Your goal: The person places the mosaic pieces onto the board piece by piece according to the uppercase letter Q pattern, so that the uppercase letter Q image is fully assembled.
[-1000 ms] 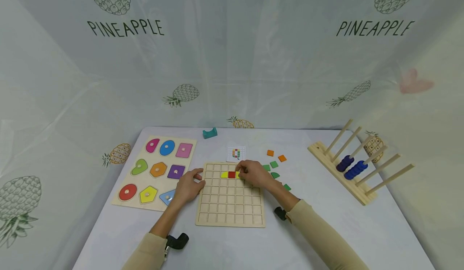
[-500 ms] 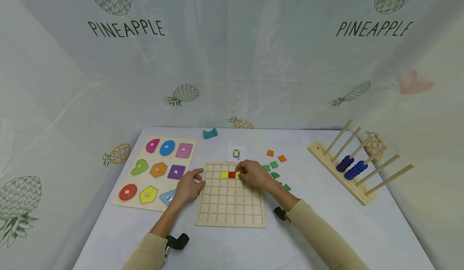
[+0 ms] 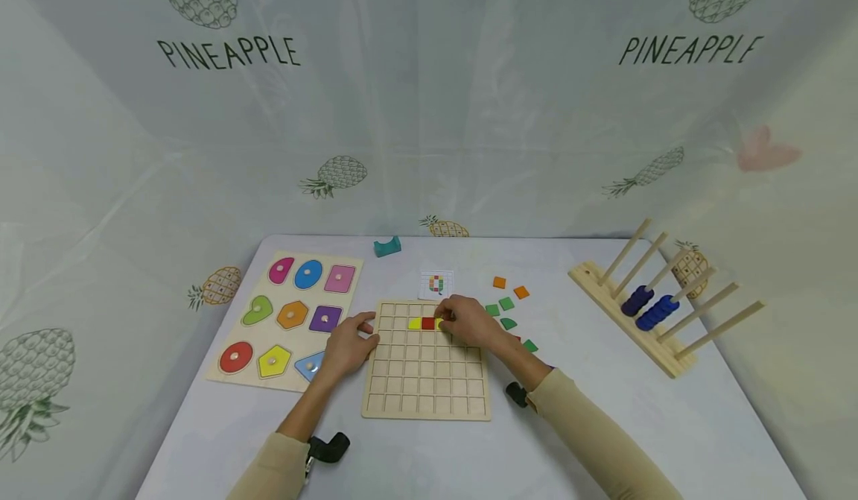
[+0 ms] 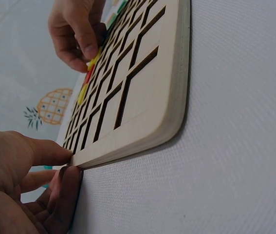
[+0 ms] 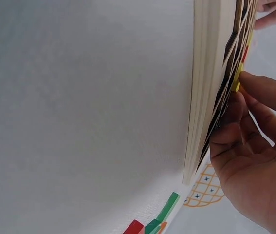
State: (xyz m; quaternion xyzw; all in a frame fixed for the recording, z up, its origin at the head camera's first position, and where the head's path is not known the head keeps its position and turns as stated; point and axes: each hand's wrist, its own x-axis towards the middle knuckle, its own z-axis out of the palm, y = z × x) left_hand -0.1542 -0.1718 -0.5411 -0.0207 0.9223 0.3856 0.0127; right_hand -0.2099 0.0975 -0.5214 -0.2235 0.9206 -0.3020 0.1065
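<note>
A square wooden grid board (image 3: 425, 381) lies flat on the white table in the head view. Near its top row a yellow tile (image 3: 415, 323) and a red tile (image 3: 427, 323) sit side by side in the cells. My right hand (image 3: 472, 321) pinches a second yellow tile (image 5: 237, 78) at the cell right of the red one, partly covering it. At the board's upper left edge my left hand (image 3: 350, 347) rests, its fingertips touching the rim; the left wrist view shows these fingers (image 4: 55, 152) at the corner.
Loose green tiles (image 3: 506, 303) and orange tiles (image 3: 499, 282) lie right of the board, and a pattern card (image 3: 436, 285) behind it. A shape puzzle (image 3: 273, 308) stands left, a peg stand (image 3: 630, 320) with blue beads right. A teal curved piece (image 3: 387, 247) sits at the back.
</note>
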